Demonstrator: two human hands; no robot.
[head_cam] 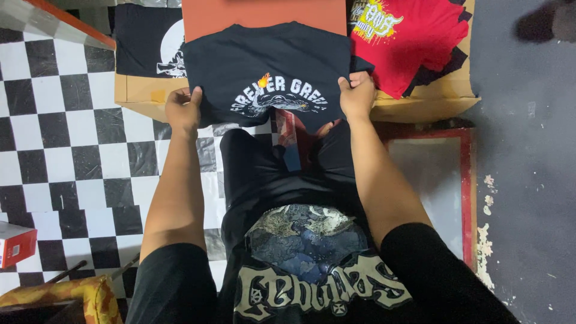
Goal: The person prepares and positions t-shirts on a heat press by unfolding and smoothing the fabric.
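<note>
Black printed T-shirt point(270, 72) over cardboard table point(141, 90), checkered floor point(54, 138), grey floor point(528, 180)

Red shirt point(420, 42) on cardboard point(438, 99); checkered floor point(54, 132).

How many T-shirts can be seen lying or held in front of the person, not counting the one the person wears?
3. A black T-shirt held by the left hand and right hand; another black shirt at the left; a red shirt at the right. More may lie underneath.
</note>
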